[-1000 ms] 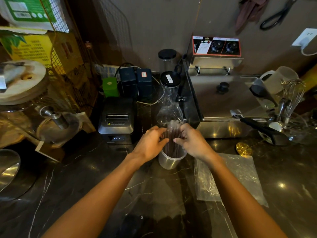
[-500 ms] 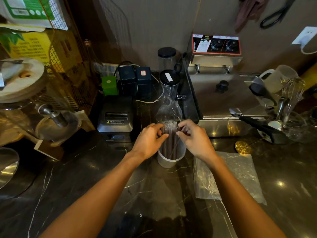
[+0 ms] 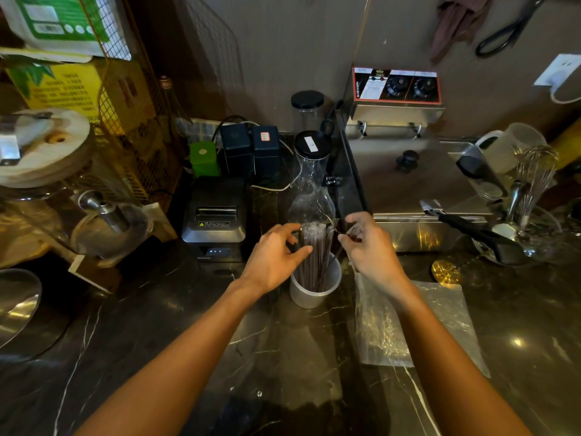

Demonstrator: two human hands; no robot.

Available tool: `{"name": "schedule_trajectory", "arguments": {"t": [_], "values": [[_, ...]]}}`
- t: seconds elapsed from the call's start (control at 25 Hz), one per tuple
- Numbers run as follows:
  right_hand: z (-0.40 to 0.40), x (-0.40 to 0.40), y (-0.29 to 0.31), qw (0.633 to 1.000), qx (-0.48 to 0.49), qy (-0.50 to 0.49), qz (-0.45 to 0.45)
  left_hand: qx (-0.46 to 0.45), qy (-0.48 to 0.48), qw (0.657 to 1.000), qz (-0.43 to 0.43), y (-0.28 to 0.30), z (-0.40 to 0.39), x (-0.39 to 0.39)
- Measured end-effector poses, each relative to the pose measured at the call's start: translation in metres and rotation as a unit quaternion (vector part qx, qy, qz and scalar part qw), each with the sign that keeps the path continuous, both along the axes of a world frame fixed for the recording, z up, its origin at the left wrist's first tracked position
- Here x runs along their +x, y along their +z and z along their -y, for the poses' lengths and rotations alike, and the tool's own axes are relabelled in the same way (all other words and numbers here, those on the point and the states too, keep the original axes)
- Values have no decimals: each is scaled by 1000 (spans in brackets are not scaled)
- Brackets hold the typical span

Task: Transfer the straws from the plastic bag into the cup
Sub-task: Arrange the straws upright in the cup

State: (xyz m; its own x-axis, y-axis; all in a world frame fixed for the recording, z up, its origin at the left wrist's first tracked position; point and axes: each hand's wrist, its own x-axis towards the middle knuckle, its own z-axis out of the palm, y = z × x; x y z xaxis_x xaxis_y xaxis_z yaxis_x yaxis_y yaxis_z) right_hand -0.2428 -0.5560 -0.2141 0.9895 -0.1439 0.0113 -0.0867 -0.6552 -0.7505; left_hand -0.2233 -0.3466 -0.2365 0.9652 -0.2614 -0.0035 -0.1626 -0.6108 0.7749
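Note:
A bundle of dark wrapped straws point(image 3: 314, 256) stands upright in a pale cup point(image 3: 309, 295) on the dark marble counter. My left hand point(image 3: 273, 258) curls around the left side of the bundle, thumb against the straws. My right hand point(image 3: 369, 250) sits just right of the bundle, its fingers pinching a few straws that lean out toward it. The clear plastic bag point(image 3: 440, 322) lies flat on the counter to the right, partly under my right forearm.
A glass carafe point(image 3: 311, 190) stands right behind the cup. A receipt printer point(image 3: 215, 218) is at the left, a steel fryer point(image 3: 405, 180) at the right. Whisk and utensils point(image 3: 531, 184) crowd the far right; a drink dispenser point(image 3: 47, 171) fills the left.
My right hand has drawn slightly right and up from the bundle, pulling a few straws apart from it. My left hand has stayed on the left side of the straws.

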Motion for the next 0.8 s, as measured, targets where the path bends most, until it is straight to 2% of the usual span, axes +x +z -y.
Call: {"name": "schedule_trajectory", "arguments": {"t": [0.16, 0.36, 0.8], "values": [[-7, 8, -1, 999, -27, 9, -24, -6, -3, 1000, -4, 3, 5, 0], [-7, 9, -5, 1000, -20, 22, 0, -17, -3, 1000, -3, 2, 1, 1], [11, 6, 37, 1000, 25, -10, 4, -32, 13, 999, -11, 5, 1, -1]]}}
